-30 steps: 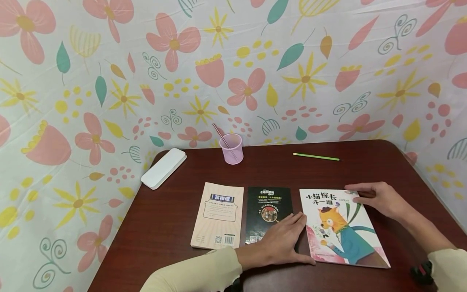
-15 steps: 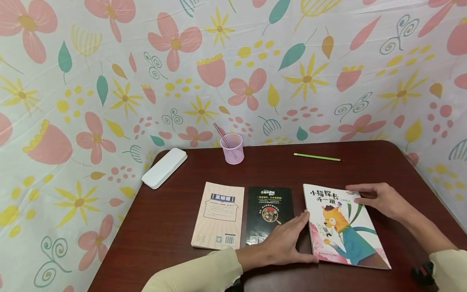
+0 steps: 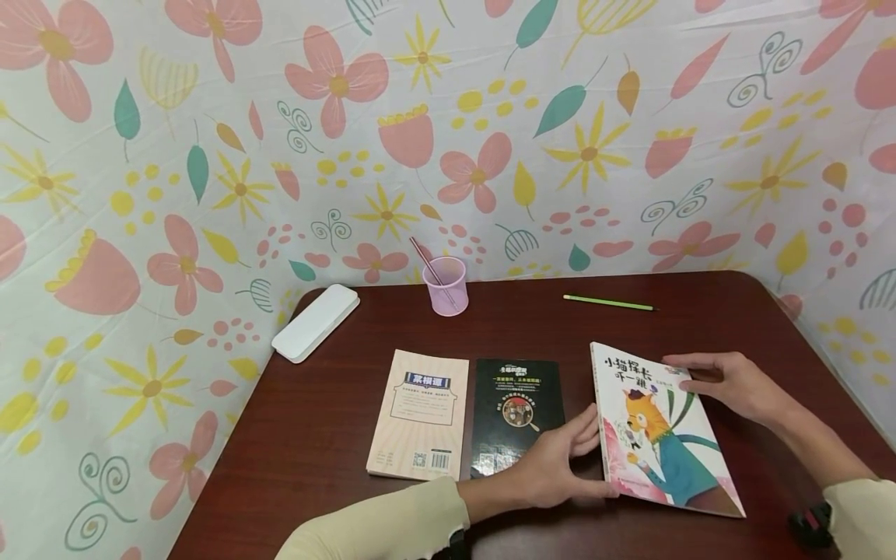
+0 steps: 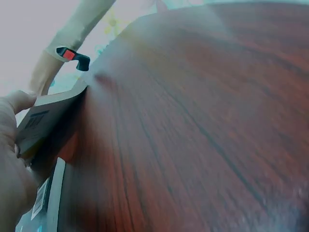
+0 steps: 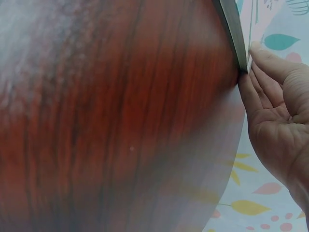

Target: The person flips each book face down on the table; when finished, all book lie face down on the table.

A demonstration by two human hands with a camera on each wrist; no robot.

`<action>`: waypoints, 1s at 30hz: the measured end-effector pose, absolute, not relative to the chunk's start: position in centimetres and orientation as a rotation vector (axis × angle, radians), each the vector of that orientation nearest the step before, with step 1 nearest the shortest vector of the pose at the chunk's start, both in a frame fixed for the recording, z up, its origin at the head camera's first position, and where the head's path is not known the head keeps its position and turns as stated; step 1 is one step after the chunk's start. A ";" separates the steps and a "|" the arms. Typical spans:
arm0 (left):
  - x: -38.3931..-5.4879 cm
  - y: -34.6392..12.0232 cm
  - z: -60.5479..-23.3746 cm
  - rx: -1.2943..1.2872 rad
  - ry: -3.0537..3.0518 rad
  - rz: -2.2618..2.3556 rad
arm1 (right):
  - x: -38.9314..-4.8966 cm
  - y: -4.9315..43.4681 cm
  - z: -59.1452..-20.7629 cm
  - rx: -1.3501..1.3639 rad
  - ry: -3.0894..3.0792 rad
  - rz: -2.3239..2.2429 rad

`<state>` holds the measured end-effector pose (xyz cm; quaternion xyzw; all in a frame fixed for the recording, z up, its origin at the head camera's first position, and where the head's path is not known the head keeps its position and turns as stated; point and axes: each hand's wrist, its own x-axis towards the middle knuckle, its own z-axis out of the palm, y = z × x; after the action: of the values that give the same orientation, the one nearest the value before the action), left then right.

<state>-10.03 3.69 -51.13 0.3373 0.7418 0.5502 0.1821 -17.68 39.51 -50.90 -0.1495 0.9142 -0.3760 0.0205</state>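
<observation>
A picture book [image 3: 665, 435] with an orange cat in a blue coat on its white cover lies at the right of the table. Its left edge is raised off the tabletop, so the book tilts. My left hand [image 3: 549, 470] grips that left edge, thumb near the lower corner and fingers at the side, partly hidden. At the upper right edge my right hand [image 3: 735, 385] pinches the book, thumb over the cover. In the left wrist view, the underside of the lifted picture book [image 4: 48, 118] shows beside my left hand [image 4: 12, 154].
To the left lie a black book [image 3: 514, 404] and a cream book [image 3: 423, 416], both back cover up. Behind them stand a white pencil case [image 3: 315, 323] and a lilac pen cup [image 3: 446, 292] holding a pencil. A green pencil [image 3: 609, 302] lies at the back right.
The picture book's left edge has risen from the table and shifted rightward. My left hand has moved a little right with it, its fingers curling in. The right hand stays nearly still.
</observation>
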 end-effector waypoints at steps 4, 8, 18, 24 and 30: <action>-10.0 3.3 -51.3 1.106 2.252 1.377 | -17.7 39.5 -50.9 -0.477 2.845 -1.143; -10.1 3.0 -51.6 1.237 2.392 1.224 | -17.7 39.4 -50.9 -0.499 2.854 -1.141; -10.8 2.1 -51.7 1.405 2.515 1.078 | -17.7 38.9 -50.3 -0.454 2.935 -1.176; -11.4 1.6 -51.1 1.504 2.546 1.056 | -18.0 38.5 -49.3 -0.436 3.058 -1.139; -12.1 1.0 -50.0 1.576 2.530 1.075 | -18.4 38.2 -48.0 -0.452 3.163 -1.186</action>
<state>-12.14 1.05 -50.02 0.4973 0.7985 0.3391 -0.0136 -18.41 38.22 -47.98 -0.1313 0.9198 -0.3451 -0.1328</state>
